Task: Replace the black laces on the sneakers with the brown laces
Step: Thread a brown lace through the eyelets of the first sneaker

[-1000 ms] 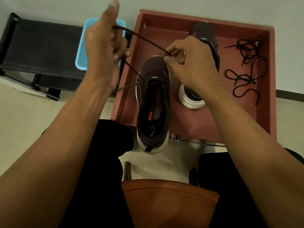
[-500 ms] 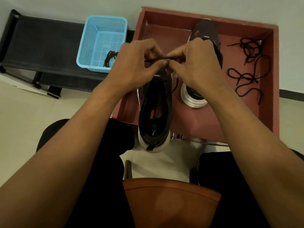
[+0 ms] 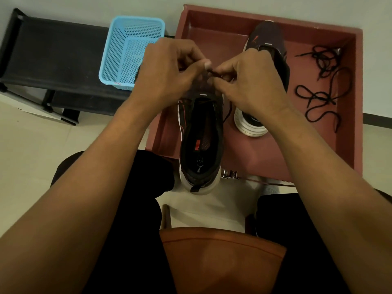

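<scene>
The left hand (image 3: 169, 68) and right hand (image 3: 250, 81) meet over the near sneaker's (image 3: 201, 141) toe, fingers (image 3: 203, 65) pinching a brown lace (image 3: 214, 72). The sneaker's heel overhangs the tray's (image 3: 358, 102) near rim. Black laces (image 3: 322, 96) lie by the right wall, with bare tray floor near them.

My left hand (image 3: 169, 68) hides the toe of the near sneaker (image 3: 201, 145) and a corner of the blue basket (image 3: 127, 49). My right hand (image 3: 250, 85) covers the middle of the far sneaker (image 3: 267, 36). Only a short stub of brown lace (image 3: 215, 72) shows, pinched under my right fingers; whether my left thumb grips it I cannot tell. The red mark (image 3: 117, 83) on the basket rim is too small to read.
</scene>
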Demonstrator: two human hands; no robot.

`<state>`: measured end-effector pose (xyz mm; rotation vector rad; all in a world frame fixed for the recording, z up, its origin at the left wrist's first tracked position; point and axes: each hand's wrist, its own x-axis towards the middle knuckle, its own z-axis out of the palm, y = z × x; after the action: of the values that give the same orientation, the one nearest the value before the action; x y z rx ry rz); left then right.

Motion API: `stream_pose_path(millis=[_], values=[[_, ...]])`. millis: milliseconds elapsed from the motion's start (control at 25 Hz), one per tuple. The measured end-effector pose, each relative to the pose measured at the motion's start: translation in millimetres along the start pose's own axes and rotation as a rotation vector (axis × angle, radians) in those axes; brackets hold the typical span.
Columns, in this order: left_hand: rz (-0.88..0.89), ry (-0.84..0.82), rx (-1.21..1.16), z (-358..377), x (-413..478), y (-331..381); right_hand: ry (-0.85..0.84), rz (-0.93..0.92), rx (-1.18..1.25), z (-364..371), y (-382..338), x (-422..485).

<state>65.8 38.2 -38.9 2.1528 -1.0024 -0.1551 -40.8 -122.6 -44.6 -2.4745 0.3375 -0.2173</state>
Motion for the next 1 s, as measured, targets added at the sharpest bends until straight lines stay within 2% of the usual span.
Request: stream_pose_path(millis=[80, 160, 240, 360, 560, 1000], values=[[-0.157, 0.067, 0.13, -9, 0, -20, 0.001, 0.027, 0.057, -1, 1, 0], [-0.283, 0.051, 0.241, -14, -3, -35, 0.015, 0.045, 0.063, -4, 6, 2], [-0.234, -0.016, 0.24, -11, -5, -31, 0.015, 0.051, 0.059, -5, 8, 3], [-0.096, -0.155, 0.102, -1, -2, -10, -0.004, 0.049, 0.074, -1, 6, 2], [-0.214, -0.045, 0.162, -5, -1, -23, 0.029, 0.048, 0.103, -3, 7, 2], [-0.184, -0.108, 0.036, -2, 0, -18, -0.051, 0.066, 0.005, -1, 3, 4]])
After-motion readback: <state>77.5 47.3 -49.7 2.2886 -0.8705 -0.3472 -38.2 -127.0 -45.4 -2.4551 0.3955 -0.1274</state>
